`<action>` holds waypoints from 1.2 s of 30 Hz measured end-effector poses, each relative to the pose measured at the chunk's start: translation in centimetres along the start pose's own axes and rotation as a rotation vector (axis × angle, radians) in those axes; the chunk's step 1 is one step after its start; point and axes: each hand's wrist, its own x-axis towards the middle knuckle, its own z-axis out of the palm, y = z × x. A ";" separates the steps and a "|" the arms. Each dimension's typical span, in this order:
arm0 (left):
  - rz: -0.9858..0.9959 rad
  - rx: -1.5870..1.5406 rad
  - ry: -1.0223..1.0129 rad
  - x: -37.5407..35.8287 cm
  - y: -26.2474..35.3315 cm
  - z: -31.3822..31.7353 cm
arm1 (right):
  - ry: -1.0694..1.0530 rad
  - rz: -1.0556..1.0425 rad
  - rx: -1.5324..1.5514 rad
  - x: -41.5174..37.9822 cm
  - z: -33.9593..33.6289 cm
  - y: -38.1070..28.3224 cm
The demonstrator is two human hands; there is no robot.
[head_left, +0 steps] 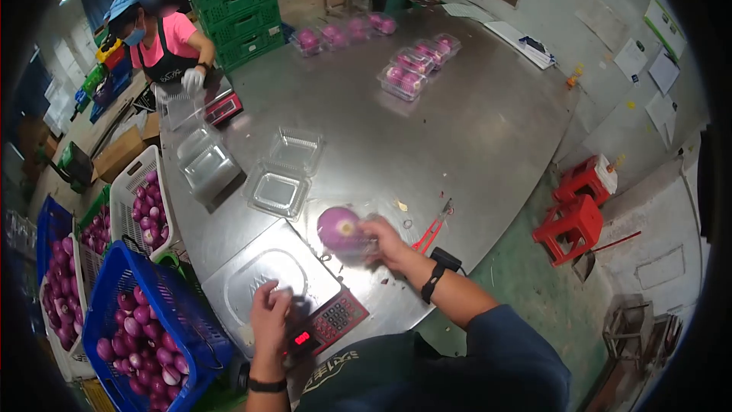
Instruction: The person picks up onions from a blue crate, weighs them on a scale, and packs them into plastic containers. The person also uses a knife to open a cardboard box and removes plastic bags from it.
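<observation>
My right hand (386, 246) grips the side of a clear plastic box with a red onion (335, 230) in it, slightly blurred, over the metal table. My left hand (271, 317) is empty, its fingers loosely bent and apart, above the near edge of a scale's steel plate (267, 265). The scale's red keypad panel (332, 322) has a lit display, just right of that hand. An open, empty clamshell box (278, 189) lies beyond the scale. Red-handled scissors (433, 230) lie right of my right hand.
Filled onion boxes (404, 80) stand in rows on the far table (473, 130). Stacked clear boxes (204, 160) stand at the left edge. A blue basket of red onions (141, 332) and other baskets flank the table. A gloved co-worker (171, 42) stands far left. Red stools (572, 225) stand right.
</observation>
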 end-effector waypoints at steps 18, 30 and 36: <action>0.334 0.946 1.043 -16.0 -0.4 -36.3 | 0.292 -0.744 -1.029 22.0 2.6 -11.1; -0.181 1.262 0.961 -15.7 5.7 -30.8 | -0.339 -0.617 -2.057 26.5 18.2 -1.8; -0.211 1.245 0.940 -15.7 6.8 -30.4 | -0.211 -0.821 -1.868 27.1 16.8 -1.3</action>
